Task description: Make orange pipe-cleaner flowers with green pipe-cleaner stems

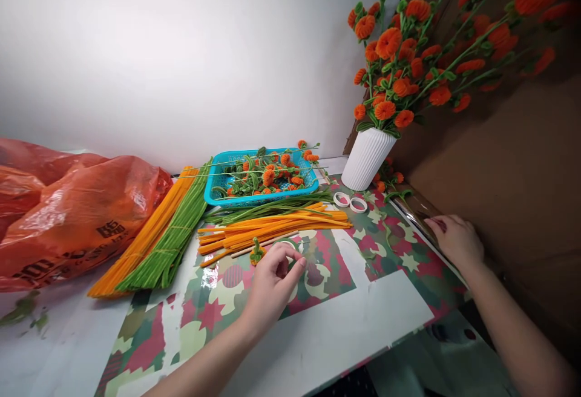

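Observation:
My left hand [276, 279] is over the middle of the table, with thumb and index finger pinched together. Whatever lies between the fingertips is too small to make out. Just left of it is a small orange pipe-cleaner flower [257, 254] with a curled green stem. Behind that hand lie a thin stick [263, 244] and a bundle of orange pipe cleaners [272, 227]. At the table's right edge, my right hand [458, 241] has its fingers curled beside a shiny strip [415, 218]; what they hold, if anything, is hidden.
A blue basket [207, 188] holds orange flowers and green stems. Two tape rolls [358, 205] lie near a white vase [367, 158] of orange flowers. Orange [145, 239] and green bundles [170, 242] lie beside a red plastic bag [82, 221]. Brown cardboard [512, 161] stands right.

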Demonstrator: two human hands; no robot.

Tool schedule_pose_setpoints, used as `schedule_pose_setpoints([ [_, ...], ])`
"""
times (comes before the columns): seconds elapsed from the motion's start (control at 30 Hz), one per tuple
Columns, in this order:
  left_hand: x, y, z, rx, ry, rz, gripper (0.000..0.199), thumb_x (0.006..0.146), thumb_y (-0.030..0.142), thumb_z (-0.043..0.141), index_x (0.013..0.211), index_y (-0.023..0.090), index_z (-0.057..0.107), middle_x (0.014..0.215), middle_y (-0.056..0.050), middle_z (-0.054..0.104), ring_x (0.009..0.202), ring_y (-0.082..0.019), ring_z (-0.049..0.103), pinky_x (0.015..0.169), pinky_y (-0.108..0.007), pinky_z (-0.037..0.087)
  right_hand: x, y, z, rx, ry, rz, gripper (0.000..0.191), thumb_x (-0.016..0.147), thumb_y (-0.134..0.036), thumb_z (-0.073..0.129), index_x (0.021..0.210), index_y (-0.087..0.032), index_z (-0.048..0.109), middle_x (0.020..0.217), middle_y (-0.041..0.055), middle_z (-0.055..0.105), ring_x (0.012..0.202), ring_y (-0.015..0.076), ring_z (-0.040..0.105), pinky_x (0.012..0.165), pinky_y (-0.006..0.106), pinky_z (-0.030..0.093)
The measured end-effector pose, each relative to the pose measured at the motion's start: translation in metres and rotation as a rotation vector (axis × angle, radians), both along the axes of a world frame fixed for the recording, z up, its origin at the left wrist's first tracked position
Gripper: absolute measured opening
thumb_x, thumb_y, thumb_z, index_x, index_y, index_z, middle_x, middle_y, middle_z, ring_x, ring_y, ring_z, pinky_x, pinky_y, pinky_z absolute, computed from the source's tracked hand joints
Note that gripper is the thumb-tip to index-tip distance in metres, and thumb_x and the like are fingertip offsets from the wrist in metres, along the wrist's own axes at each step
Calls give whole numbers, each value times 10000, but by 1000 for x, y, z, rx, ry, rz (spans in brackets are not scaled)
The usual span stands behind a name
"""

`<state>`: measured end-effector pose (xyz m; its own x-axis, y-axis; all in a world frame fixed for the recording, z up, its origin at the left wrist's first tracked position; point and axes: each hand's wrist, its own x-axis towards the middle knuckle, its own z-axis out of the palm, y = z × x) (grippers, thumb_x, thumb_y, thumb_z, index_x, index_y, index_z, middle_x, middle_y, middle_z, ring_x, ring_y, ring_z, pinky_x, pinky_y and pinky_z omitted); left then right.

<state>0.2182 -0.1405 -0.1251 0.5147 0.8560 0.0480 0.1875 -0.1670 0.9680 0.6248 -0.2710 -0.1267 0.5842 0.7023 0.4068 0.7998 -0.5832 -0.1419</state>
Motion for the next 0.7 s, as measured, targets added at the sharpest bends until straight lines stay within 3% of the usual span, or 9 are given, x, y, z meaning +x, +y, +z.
schedule_pose_setpoints([
  [0.1, -13, -6, 2, -62, -6, 34, 241, 849, 405, 569, 748, 187, 588, 741, -11, 522, 598, -122, 429, 527, -227, 337, 21, -7, -9, -28, -76, -3, 389, 842, -474, 431, 785, -177, 676, 909, 219, 658, 761, 355, 558, 589, 443, 389],
  [0.2, -25, -11, 2, -230, -33, 74, 274, 832, 439, 585, 753, 177, 575, 643, 20, 474, 552, -105, 399, 491, -211, 297, 2, 5, -4, 17, -100, 18, 356, 834, -430, 477, 894, -150, 689, 989, 252, 645, 842, 401, 568, 632, 484, 396],
  [0.27, -30, -13, 2, -326, -72, 91, 294, 809, 455, 607, 750, 171, 560, 601, 36, 456, 527, -93, 381, 479, -202, 286, -39, 24, 7, 148, -88, 197, 320, 848, -386, 498, 996, -163, 672, 1057, 216, 639, 949, 380, 569, 761, 495, 423],
  [0.33, -31, -12, 1, -370, -116, 100, 310, 783, 462, 633, 737, 166, 549, 590, 41, 465, 520, -85, 381, 476, -194, 288, -98, 46, 18, 236, 54, 492, 276, 848, -380, 549, 1031, -206, 659, 1043, 139, 657, 1010, 324, 570, 855, 467, 439],
  [0.43, -30, -9, 1, -378, -174, 103, 317, 763, 462, 656, 741, 163, 556, 592, 42, 482, 519, -78, 387, 472, -182, 289, -193, 77, 29, 55, 419, 1000, 273, 807, -317, 657, 1068, -237, 649, 1114, 83, 652, 1068, 250, 569, 905, 394, 455],
  [0.5, -30, -8, 2, -362, -195, 102, 308, 763, 456, 658, 748, 164, 564, 597, 41, 491, 520, -79, 402, 468, -181, 302, -241, 94, 30, -29, 584, 1225, 341, 725, -291, 754, 1049, -234, 661, 1056, 61, 682, 1030, 241, 584, 904, 379, 452],
  [0.57, -35, -7, 2, -322, -190, 102, 293, 779, 446, 644, 744, 166, 566, 605, 35, 503, 521, -86, 424, 464, -184, 318, -267, 106, 30, -34, 694, 1264, 200, 734, -208, 743, 926, -220, 691, 889, 24, 713, 860, 198, 618, 838, 345, 463],
  [0.63, -44, -5, 2, -233, -148, 113, 255, 810, 424, 609, 786, 173, 574, 643, 22, 532, 525, -94, 450, 463, -192, 340, -275, 113, 29, -54, 792, 1229, 45, 785, -176, 686, 802, -212, 705, 775, 2, 714, 750, 164, 623, 782, 311, 469],
  [0.7, -54, -3, 1, -49, -28, 109, 189, 841, 375, 574, 862, 187, 586, 693, 8, 558, 528, -105, 469, 472, -207, 365, -271, 115, 29, -47, 907, 1182, 75, 811, -205, 664, 752, -205, 711, 738, 10, 715, 712, 160, 632, 725, 294, 484],
])
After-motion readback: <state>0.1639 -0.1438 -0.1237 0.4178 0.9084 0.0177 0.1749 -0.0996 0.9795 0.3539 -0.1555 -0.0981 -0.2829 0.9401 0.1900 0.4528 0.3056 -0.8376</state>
